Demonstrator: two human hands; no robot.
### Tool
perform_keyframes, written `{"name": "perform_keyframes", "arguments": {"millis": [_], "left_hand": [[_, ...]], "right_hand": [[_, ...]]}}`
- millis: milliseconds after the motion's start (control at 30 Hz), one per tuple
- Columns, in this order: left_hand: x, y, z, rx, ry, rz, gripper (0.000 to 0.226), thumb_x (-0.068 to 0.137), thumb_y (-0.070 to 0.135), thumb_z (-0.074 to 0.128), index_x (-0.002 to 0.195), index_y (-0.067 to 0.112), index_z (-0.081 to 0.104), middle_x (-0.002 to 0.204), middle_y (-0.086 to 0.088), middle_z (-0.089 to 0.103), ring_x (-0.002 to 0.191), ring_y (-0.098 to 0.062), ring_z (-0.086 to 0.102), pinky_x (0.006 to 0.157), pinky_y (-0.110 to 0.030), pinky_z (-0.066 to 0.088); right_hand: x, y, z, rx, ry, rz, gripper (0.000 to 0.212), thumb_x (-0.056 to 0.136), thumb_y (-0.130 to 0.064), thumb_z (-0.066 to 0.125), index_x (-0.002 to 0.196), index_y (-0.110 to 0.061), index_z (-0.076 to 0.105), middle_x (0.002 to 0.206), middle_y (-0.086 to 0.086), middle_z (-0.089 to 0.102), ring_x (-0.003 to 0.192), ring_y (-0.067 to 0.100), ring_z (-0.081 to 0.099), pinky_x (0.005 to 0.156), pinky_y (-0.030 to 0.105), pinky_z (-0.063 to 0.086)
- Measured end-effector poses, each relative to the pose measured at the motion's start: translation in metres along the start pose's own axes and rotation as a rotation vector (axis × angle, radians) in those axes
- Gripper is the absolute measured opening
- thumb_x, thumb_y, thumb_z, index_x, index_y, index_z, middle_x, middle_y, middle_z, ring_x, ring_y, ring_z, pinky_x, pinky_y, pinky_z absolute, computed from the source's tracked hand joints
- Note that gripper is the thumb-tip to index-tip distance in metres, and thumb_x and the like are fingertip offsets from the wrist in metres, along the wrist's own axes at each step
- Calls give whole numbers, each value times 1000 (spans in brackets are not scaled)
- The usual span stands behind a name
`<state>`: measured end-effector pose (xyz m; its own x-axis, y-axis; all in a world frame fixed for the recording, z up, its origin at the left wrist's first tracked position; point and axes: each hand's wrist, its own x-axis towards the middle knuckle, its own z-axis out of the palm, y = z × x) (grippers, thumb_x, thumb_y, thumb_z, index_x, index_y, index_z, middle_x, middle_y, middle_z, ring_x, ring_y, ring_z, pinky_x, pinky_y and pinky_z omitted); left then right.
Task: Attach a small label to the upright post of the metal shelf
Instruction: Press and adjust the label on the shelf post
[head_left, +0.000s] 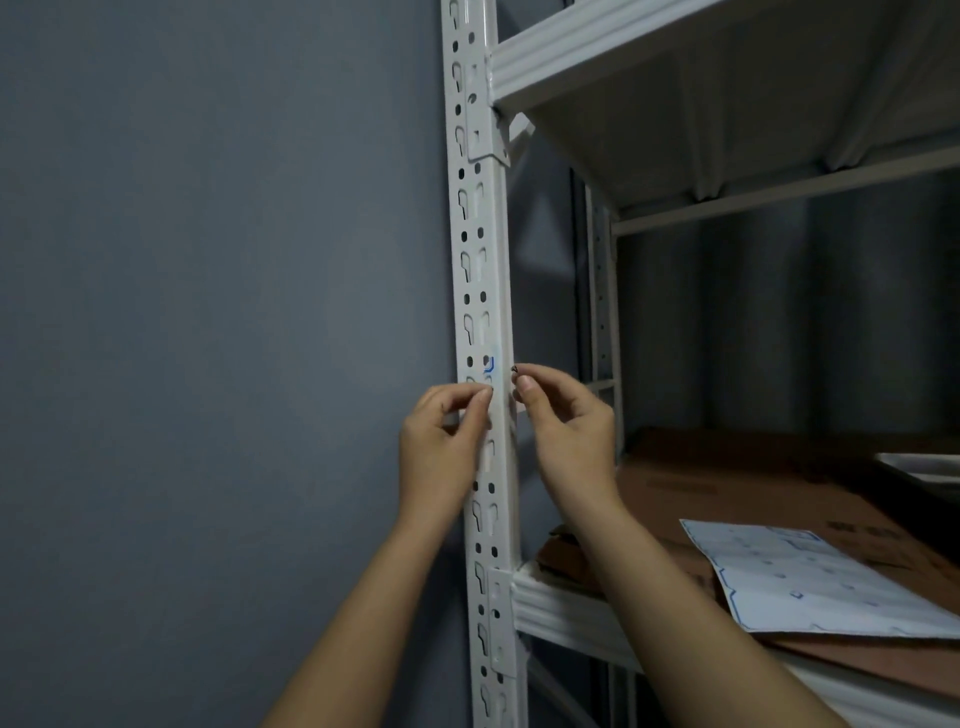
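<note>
Both hands, left (447, 436) and right (563, 415), pinch a label (496, 387) around the post (485, 291) (slotted); wrapped crooked, it could crease.

Single head-worn wide-angle view, facing forward and slightly up, close to the shelf post (480, 270), wall left

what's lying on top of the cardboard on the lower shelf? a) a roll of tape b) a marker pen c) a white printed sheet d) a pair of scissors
c, a white printed sheet with small blue marks lies flat on the brown cardboard, to the right of both hands at the upright post.
</note>
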<state>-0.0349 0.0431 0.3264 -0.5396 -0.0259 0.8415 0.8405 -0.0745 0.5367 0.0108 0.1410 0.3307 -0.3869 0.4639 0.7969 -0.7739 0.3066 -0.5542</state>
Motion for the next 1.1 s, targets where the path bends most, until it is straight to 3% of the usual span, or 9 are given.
{"name": "perform_keyframes", "arguments": {"millis": [100, 300, 467, 567, 733, 867, 967, 1033, 1100], "left_hand": [[-6, 6, -5, -209, -22, -189, 11, 87, 14, 64, 87, 23, 70, 87, 8, 72, 83, -1, 66, 77, -22, 53], [-17, 21, -16, -266, -58, -227, 13, 89, 17, 62, 88, 26, 71, 84, 9, 73, 83, -4, 65, 71, -20, 53], [-26, 30, -22, -281, -67, -254, 12, 88, 19, 62, 95, 19, 72, 90, 3, 73, 90, -10, 67, 78, -28, 54], [-30, 37, -24, -298, -50, -256, 13, 87, 19, 64, 96, 16, 72, 89, 3, 74, 88, -9, 68, 74, -22, 54], [-34, 51, -30, -306, -54, -247, 12, 87, 17, 64, 95, 15, 72, 88, 3, 73, 85, -6, 67, 68, -15, 51], [-38, 62, -33, -310, -45, -267, 11, 85, 18, 66, 93, 12, 71, 84, 4, 72, 78, -1, 67, 64, -12, 49], [-40, 69, -35, -297, -47, -282, 6, 87, 19, 65, 89, 17, 71, 83, 4, 72, 79, -3, 66, 67, -16, 52], [-42, 74, -36, -297, -53, -282, 6, 87, 19, 64, 86, 20, 71, 81, 6, 72, 79, -3, 65, 71, -21, 54], [-44, 78, -37, -294, -63, -275, 7, 87, 19, 64, 88, 18, 71, 81, 5, 72, 80, -4, 66, 74, -25, 54]], "right_hand": [[-5, -13, -5, 26, -26, 9, 15, 88, -7, 65, 87, -21, 71, 86, -7, 72, 81, 2, 66, 80, 19, 54], [-16, -23, -7, -77, -115, 9, 19, 86, -11, 69, 81, -30, 71, 82, -7, 73, 85, 11, 69, 86, 38, 56], [-28, -35, -5, -219, -100, -124, 24, 86, -9, 69, 79, -33, 69, 83, -11, 69, 84, 6, 66, 80, 27, 54], [-31, -41, -4, -294, -69, -183, 12, 85, -10, 69, 84, -22, 74, 81, -14, 66, 81, 2, 64, 74, 17, 51], [-32, -48, -5, -339, -74, -229, 9, 86, -11, 68, 87, -15, 75, 82, -10, 67, 80, 4, 64, 74, 21, 52], [-34, -55, -7, -434, -126, -331, 10, 86, -11, 67, 91, -12, 76, 86, -8, 66, 82, 5, 62, 73, 14, 50], [-35, -61, -10, -373, -172, -224, 19, 89, -11, 64, 106, -14, 73, 93, -9, 66, 88, 6, 64, 81, 23, 53], [-37, -68, -15, -305, -148, -137, 26, 90, -12, 64, 114, -19, 68, 96, -10, 65, 90, 3, 64, 82, 19, 52], [-42, -75, -20, -339, -116, -239, 19, 88, -12, 67, 105, -20, 71, 93, -9, 65, 86, 0, 62, 77, 12, 49]]}}
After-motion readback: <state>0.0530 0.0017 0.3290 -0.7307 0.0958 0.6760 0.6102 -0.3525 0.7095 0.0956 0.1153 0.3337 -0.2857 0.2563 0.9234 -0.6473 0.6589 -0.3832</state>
